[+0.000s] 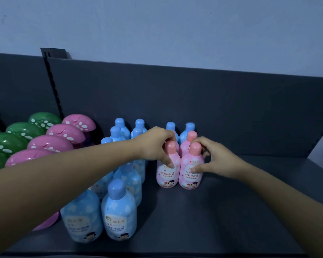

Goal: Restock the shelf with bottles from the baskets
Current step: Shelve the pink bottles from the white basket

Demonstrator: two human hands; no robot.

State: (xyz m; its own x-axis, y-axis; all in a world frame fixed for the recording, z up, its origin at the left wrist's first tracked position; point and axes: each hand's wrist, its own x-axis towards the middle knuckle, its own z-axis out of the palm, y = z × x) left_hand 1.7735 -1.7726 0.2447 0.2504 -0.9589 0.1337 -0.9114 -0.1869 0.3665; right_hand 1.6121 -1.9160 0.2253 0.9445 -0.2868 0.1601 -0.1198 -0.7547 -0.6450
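On the dark grey shelf, toward the middle, 2 pink-capped bottles stand upright side by side with their bodies touching. I hold 1 in each hand.

My left hand reaches in from the lower left and wraps the left pink bottle from its left side. The thumb presses on the front label and the fingers curl over the shoulder behind the cap.

My right hand comes in from the lower right and mirrors it on the right pink bottle. The thumb lies on the label and the fingers are bent round the neck at the back. Both forearms are stretched out and bare, angled in toward each other.

Just behind this pair stands a third pink bottle, with 2 blue-capped ones at the very back.

To the left, blue bottles run in 2 rows from front to back, partly under my left arm. Further left are rows of pink domed caps and green domed caps with white spots.
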